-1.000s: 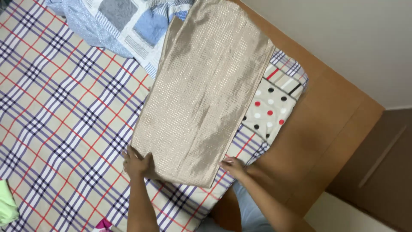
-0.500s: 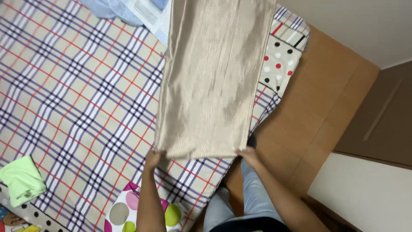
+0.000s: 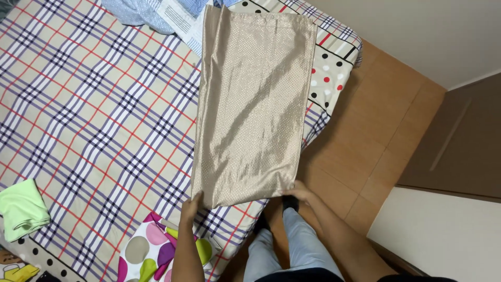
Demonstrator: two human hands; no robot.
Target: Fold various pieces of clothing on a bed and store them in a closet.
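A long shiny beige cloth [image 3: 253, 104], folded into a narrow strip, lies along the edge of a bed with a plaid sheet [image 3: 88, 115]. My left hand [image 3: 192, 204] grips its near left corner. My right hand [image 3: 297, 189] grips its near right corner, over the bed's edge. The cloth's far end reaches a polka-dot pillow [image 3: 329, 68].
A light blue patchwork cloth [image 3: 156, 13] lies at the far end of the bed. A green cloth [image 3: 22, 209] sits at the left. A colourful dotted fabric [image 3: 151, 250] lies near my left arm. Wooden floor [image 3: 376, 130] and a brown door [image 3: 459, 141] are to the right.
The cloth has been drawn straighter and closer to me along the bed edge, both hands still on its near corners. My view has shifted so more of the floor shows.
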